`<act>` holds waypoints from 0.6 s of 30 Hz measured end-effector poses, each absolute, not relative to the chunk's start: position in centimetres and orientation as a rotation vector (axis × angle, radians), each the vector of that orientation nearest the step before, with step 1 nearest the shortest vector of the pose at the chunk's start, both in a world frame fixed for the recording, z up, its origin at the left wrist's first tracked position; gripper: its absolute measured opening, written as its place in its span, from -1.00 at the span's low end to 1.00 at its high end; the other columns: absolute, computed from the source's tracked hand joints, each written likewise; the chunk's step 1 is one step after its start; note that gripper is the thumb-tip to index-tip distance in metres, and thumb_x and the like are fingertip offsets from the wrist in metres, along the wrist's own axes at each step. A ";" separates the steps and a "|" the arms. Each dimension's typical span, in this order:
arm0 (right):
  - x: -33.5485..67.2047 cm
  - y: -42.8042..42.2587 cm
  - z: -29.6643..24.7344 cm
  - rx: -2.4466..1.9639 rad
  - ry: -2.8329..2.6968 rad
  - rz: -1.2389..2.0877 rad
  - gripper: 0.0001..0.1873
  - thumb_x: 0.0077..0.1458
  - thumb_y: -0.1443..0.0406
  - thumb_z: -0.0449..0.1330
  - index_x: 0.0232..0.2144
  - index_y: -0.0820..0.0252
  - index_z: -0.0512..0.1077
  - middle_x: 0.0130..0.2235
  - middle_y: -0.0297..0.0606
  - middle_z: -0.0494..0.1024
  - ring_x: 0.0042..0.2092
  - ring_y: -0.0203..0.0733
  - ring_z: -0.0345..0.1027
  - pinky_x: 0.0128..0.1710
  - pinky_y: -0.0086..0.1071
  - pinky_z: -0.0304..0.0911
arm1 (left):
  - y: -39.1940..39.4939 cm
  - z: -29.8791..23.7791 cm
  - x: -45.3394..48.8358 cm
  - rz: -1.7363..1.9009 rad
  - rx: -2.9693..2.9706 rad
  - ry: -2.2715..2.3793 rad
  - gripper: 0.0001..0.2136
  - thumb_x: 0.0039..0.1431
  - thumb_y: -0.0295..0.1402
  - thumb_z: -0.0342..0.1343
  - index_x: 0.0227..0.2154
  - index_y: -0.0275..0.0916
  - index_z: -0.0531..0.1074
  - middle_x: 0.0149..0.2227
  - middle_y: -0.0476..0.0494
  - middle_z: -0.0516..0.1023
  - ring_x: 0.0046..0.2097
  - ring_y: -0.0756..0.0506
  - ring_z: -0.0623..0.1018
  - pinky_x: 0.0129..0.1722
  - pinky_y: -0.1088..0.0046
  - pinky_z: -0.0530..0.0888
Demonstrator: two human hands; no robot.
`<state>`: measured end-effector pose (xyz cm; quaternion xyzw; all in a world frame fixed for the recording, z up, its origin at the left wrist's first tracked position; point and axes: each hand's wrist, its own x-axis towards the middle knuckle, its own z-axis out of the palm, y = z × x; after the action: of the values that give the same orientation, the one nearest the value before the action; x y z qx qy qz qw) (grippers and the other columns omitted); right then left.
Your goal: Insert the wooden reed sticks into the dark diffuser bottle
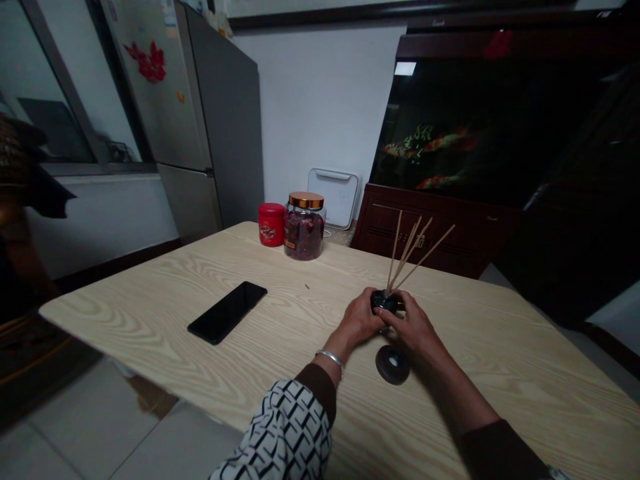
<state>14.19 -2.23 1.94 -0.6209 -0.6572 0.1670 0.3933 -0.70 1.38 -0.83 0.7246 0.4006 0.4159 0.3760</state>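
My left hand and my right hand are both wrapped round a small dark bottle that stands on the wooden table. Several thin wooden reed sticks fan up and to the right out of its neck. A dark round cap or coaster lies flat on the table just under my right wrist. A silver bangle sits on my left wrist.
A black phone lies face up to the left. At the table's far edge stand a red tin and a glass jar with a copper lid. Behind are a fridge, a white case and a fish tank.
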 end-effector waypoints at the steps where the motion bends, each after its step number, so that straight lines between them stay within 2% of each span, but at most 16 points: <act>1: 14.2 -2.1 1.9 -1.580 -1.669 0.428 -0.45 -0.02 0.04 0.25 -0.01 0.14 0.34 -0.01 -0.11 0.51 -0.03 -0.02 0.44 0.00 -0.15 0.29 | 1.4 -0.8 -0.7 1.059 1.851 1.017 -0.49 -0.02 -0.21 0.28 0.02 -0.18 0.34 -0.16 -0.10 0.56 -0.16 -0.15 0.54 -0.17 0.39 0.46; 3: 14.3 -1.9 1.9 -1.590 -1.682 0.424 -0.44 -0.03 0.06 0.26 0.00 0.15 0.35 -0.02 -0.10 0.52 -0.01 -0.02 0.43 0.02 -0.15 0.28 | 1.3 -1.0 -0.6 1.050 1.851 0.999 -0.43 -0.05 -0.20 0.30 0.05 -0.19 0.32 -0.12 -0.13 0.55 -0.13 -0.17 0.53 -0.12 0.34 0.46; 5: 14.6 -1.6 1.8 -1.591 -1.702 0.411 -0.42 -0.04 0.07 0.27 0.02 0.15 0.35 -0.02 -0.10 0.53 0.00 -0.02 0.42 0.02 -0.16 0.27 | 1.4 -1.4 -0.4 1.076 1.840 0.983 -0.26 -0.13 -0.20 0.35 0.15 -0.23 0.23 0.01 -0.23 0.49 -0.02 -0.22 0.50 0.01 0.26 0.43; 7: 15.0 -1.0 1.8 -1.582 -1.721 0.383 -0.43 -0.04 0.07 0.28 0.01 0.15 0.37 -0.04 -0.10 0.54 -0.01 -0.03 0.43 0.01 -0.17 0.28 | 1.6 -1.8 -0.2 1.131 1.807 0.997 -0.06 -0.20 -0.23 0.39 0.26 -0.28 0.07 0.17 -0.36 0.34 0.12 -0.28 0.42 0.13 0.19 0.37; 9: 15.6 0.0 1.8 -1.582 -1.730 0.337 -0.45 -0.03 0.08 0.27 -0.01 0.17 0.39 -0.06 -0.11 0.55 -0.03 -0.03 0.44 0.00 -0.17 0.29 | 1.8 -2.2 -0.1 1.169 1.784 1.023 0.03 -0.20 -0.28 0.37 0.32 -0.32 -0.07 0.26 -0.44 0.20 0.21 -0.31 0.33 0.19 0.15 0.31; 12: 16.7 2.3 1.7 -1.599 -1.734 0.278 -0.47 -0.03 0.08 0.26 -0.02 0.20 0.40 -0.08 -0.11 0.56 -0.05 -0.04 0.44 -0.01 -0.18 0.29 | 2.1 -2.4 -0.1 1.180 1.775 1.062 -0.06 -0.11 -0.35 0.30 0.32 -0.31 -0.07 0.27 -0.44 0.18 0.24 -0.30 0.30 0.20 0.14 0.31; 18: 18.2 6.8 2.0 -1.547 -1.760 0.283 -0.46 -0.02 0.08 0.24 -0.02 0.23 0.42 -0.11 -0.10 0.57 -0.10 -0.04 0.44 -0.04 -0.20 0.29 | 2.3 -2.6 -0.2 1.169 1.762 1.105 -0.30 -0.04 -0.37 0.25 0.20 -0.29 0.14 0.14 -0.38 0.36 0.15 -0.26 0.40 0.14 0.16 0.36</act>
<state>18.23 6.76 2.04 -0.6062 -0.6895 0.1107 0.3807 -0.15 2.32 -2.64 0.6862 0.4307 0.4555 0.3689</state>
